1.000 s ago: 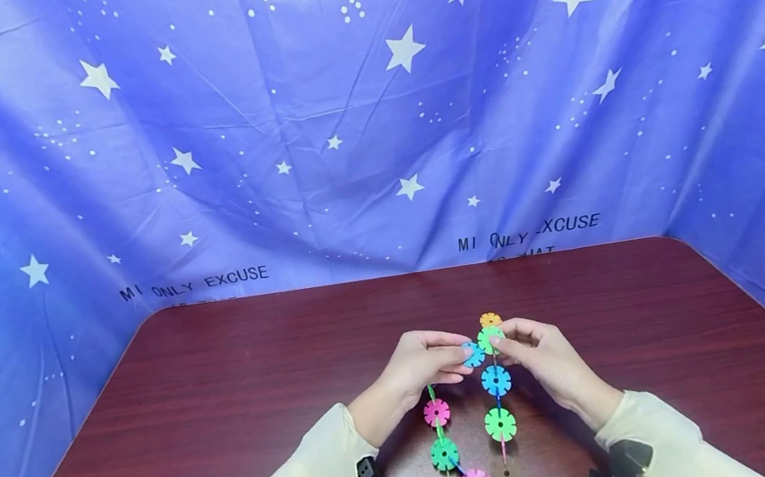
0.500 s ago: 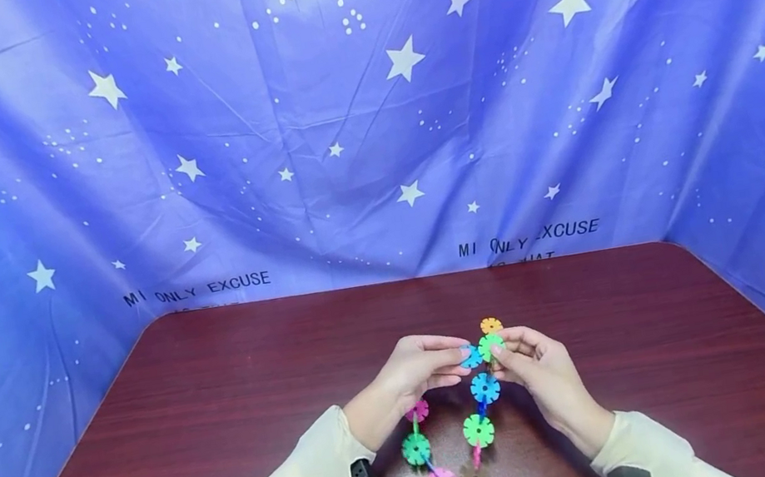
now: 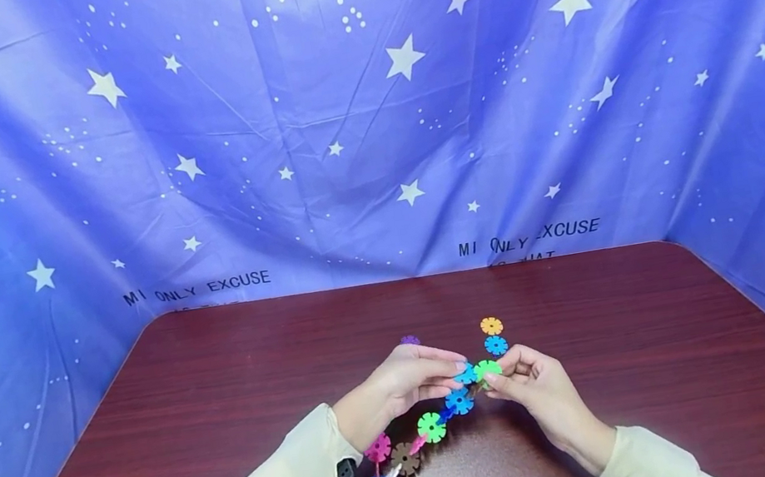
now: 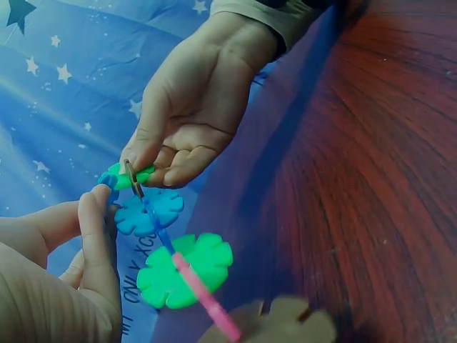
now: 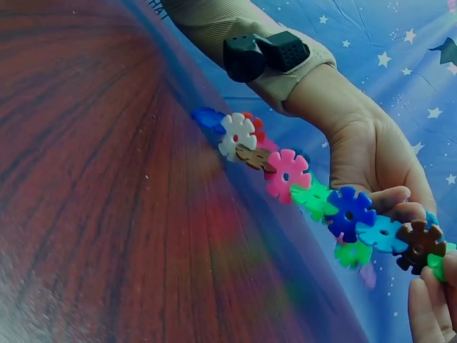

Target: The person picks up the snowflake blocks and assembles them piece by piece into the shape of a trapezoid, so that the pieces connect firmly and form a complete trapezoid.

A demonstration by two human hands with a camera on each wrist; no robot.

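My left hand (image 3: 402, 379) pinches a blue notched plastic disc (image 3: 464, 375) between thumb and fingers. Close beside it, the right hand (image 3: 547, 396) pinches a light green snowflake disc (image 3: 487, 373), and the two discs meet edge to edge. From the green one hangs a chain of interlocked discs, with a brown disc (image 5: 421, 246), a light blue one (image 3: 459, 402), a second green one (image 3: 431, 428), a pink one (image 5: 287, 176) and a white one (image 5: 237, 137). In the head view the left forearm and hand hide part of the chain.
An orange disc (image 3: 492, 326) and a blue disc (image 3: 496, 345) lie on the dark red table (image 3: 257, 352) beyond the right hand. A purple disc (image 3: 410, 340) shows behind the left hand. A blue star-printed curtain (image 3: 328, 96) surrounds the table's back and sides.
Both hands have come slightly nearer and lower, still pinching the same discs. The hanging chain has swung left, under the left hand. The blue disc near the orange one and the purple disc have come into sight.
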